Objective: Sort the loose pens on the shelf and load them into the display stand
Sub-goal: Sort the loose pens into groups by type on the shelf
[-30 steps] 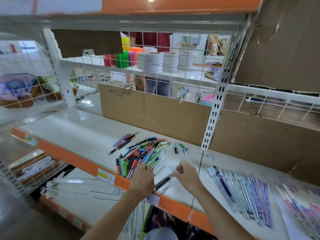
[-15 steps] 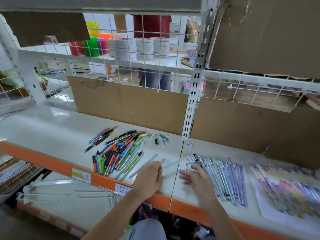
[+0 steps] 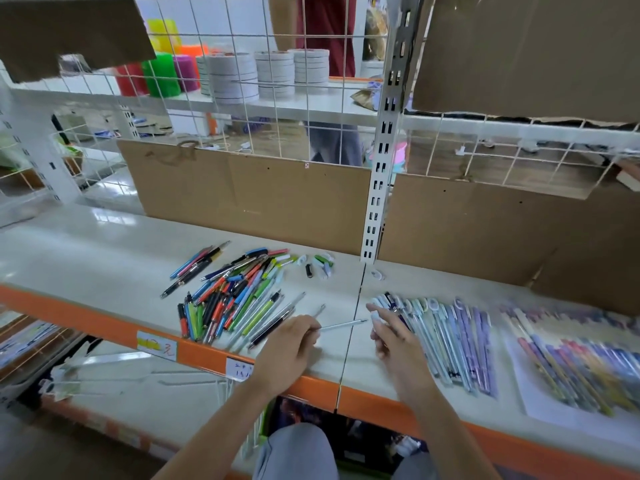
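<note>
Pens above handwritten price labels

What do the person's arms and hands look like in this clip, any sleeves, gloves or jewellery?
Both forearms are bare up to the frame edge, with no sleeves visible. The left hand and right hand wear no gloves; no rings, watch or wristband show. Light grey trousers cover the knees below.

A shop: price labels front metal shelving holding pens.

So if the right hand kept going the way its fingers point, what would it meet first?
Probably the near ends of the pale blue pens in the row just ahead of the right hand; its fingertips look almost on them, though depth is unclear.
</note>
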A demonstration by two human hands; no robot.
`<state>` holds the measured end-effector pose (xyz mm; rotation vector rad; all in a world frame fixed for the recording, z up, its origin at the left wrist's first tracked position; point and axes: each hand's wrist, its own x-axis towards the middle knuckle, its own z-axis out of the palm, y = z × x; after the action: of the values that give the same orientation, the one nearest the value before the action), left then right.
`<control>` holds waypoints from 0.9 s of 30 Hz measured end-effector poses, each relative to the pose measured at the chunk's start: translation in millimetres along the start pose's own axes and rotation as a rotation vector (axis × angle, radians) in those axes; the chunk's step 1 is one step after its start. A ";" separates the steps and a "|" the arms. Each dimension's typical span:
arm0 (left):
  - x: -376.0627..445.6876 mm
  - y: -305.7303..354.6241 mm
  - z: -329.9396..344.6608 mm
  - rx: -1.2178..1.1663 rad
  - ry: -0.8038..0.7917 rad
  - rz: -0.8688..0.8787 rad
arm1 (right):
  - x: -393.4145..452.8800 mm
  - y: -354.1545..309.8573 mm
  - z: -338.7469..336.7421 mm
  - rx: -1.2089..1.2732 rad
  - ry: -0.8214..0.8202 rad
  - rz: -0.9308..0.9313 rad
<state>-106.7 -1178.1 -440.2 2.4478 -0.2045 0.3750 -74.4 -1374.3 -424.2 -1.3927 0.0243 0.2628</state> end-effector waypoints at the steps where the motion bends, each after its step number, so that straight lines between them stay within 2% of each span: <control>1: -0.4 0.1 0.0 -0.002 0.003 -0.006 | 0.1 0.6 -0.2 -0.002 0.002 0.001; 8: 0.3 -0.4 0.9 -0.004 0.008 -0.064 | 0.5 1.1 -3.8 0.067 0.061 0.003; 17: -1.2 -4.1 1.5 0.039 -0.012 0.036 | -1.4 0.6 -2.5 0.028 0.063 0.007; 21: -0.9 -2.5 0.8 0.061 -0.023 0.030 | -2.6 -1.0 -1.4 0.020 0.029 0.013; 27: -0.9 0.5 -0.5 0.110 -0.056 -0.055 | -0.8 -1.4 -1.3 0.195 0.071 0.025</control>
<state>-107.8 -1178.2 -439.8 2.5682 -0.1432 0.3015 -74.8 -1376.0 -422.9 -1.2073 0.1233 0.2261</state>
